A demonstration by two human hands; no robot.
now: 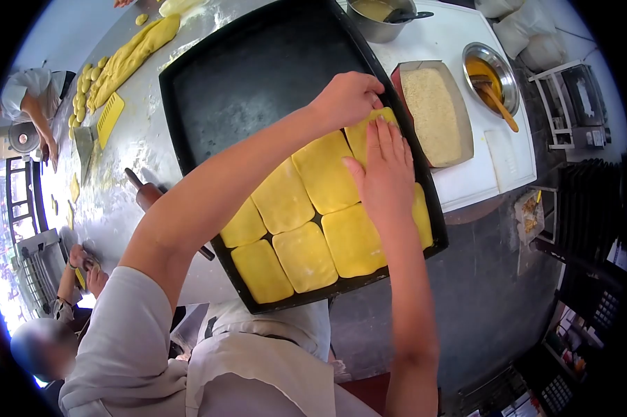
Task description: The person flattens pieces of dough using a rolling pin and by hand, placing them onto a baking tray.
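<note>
Lays flattened yellow dough pieces (303,257) across the near part of the black tray (237,76). To the right, shows a box (465,132) of pale crumbs (431,111), then a metal bowl (512,83) of orange liquid (481,67) with a wooden-handled utensil (499,108); farther, a pot (386,32) with pale liquid (373,8). Rests the right hand (386,170) open and flat on the far-right piece, with thumb spread. Curls the left hand (351,97) narrowly at its far edge; cannot tell whether pinching dough.

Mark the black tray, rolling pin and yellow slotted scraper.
Black tray (240,73), head view, on its bare floor.
Rolling pin (148,197), head view, on its thick barrel near one handle.
Yellow slotted scraper (110,122), head view, mid-blade.
</note>
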